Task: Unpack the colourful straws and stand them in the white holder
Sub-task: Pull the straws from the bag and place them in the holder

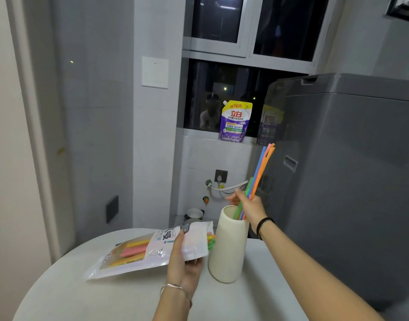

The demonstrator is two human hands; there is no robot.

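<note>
A tall white holder (226, 251) stands upright on the round white table (83, 295). My right hand (249, 208) is closed around a bunch of colourful straws (260, 169), blue, orange, green and pink; their lower ends dip into the holder's mouth and their tops lean up to the right. My left hand (183, 262) grips the open straw packet (138, 251) just left of the holder, held roughly level above the table. More straws show through the packet's clear window, and a few tips (210, 240) stick out of its open end beside the holder.
A large grey appliance (349, 181) stands close on the right. A purple and yellow detergent pouch (235, 121) sits on the window sill behind. Hoses and a wall socket (220, 176) are on the wall below the sill. The table edge curves at the left.
</note>
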